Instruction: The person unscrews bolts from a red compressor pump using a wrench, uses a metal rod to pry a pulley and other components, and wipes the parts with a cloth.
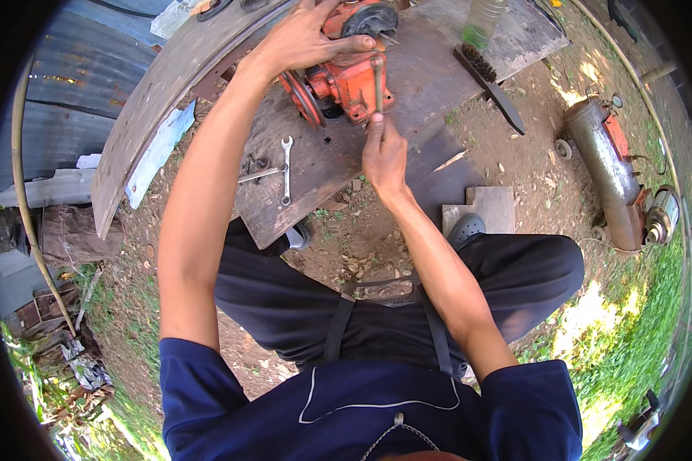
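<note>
An orange engine-like machine (354, 88) with a pulley wheel (304, 98) on its left side and a dark round part (370, 21) on top stands on the wooden bench. My left hand (304, 40) lies over its upper left, gripping it, the thumb stretched across toward the tool's upper end; the other fingers are partly cut off by the picture's edge. In my right hand (384, 154) is the lower end of a slim metal wrench (378, 83), held upright against the machine's front. The fingers are closed around it. Exactly what the wrench's head sits on cannot be made out.
On the wooden bench (284, 219) lie a combination wrench (287, 170) and small dark metal parts (257, 164). A black-handled brush (488, 84) and a clear bottle (482, 23) are at the right. A rusty cylindrical tank (603, 165) on wheels stands on the ground farther right.
</note>
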